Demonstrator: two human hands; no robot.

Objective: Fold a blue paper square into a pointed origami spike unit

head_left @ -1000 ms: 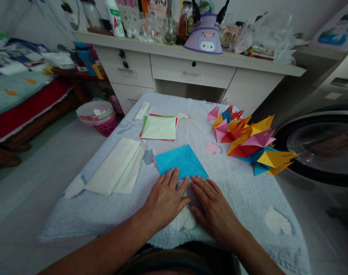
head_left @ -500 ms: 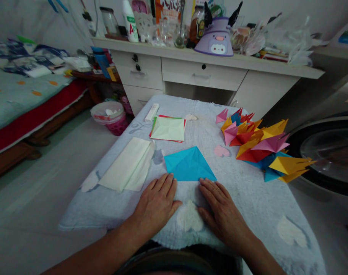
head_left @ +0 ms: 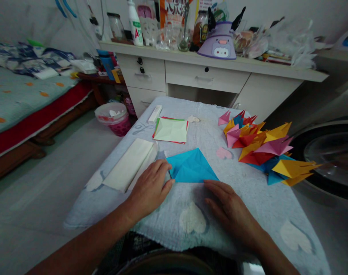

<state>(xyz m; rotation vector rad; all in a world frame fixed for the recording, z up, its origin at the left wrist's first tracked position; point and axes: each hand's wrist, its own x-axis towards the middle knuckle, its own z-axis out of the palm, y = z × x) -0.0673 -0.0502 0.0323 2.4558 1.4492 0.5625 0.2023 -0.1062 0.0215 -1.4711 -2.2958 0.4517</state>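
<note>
A blue sheet of folding paper point(head_left: 192, 168), folded to a flat shape with a peak at its far side, lies on the cloth before me. My left hand point(head_left: 152, 183) is at its left edge, fingertips touching the paper and thumb apart near the lower left corner. My right hand point(head_left: 227, 200) is open, its fingers stretched out and the fingertips at the paper's lower right edge. Left of my left hand lies a folded pale sheet point(head_left: 129, 162). Beyond the blue paper is a small stack of coloured square sheets point(head_left: 171, 130), pale green on top.
Several folded paper cranes point(head_left: 260, 143) in yellow, red, pink and blue are lined up at the right. A small white box point(head_left: 155, 114) lies near the far left edge of the cloth-covered table point(head_left: 202, 114). A pink bin point(head_left: 116, 120) stands on the floor, before a white cabinet point(head_left: 145, 74).
My left hand has moved left and up from the paper's lower edge to its left edge. My right hand has drawn slightly right, its fingertips still at the edge. The view has shifted slightly.
</note>
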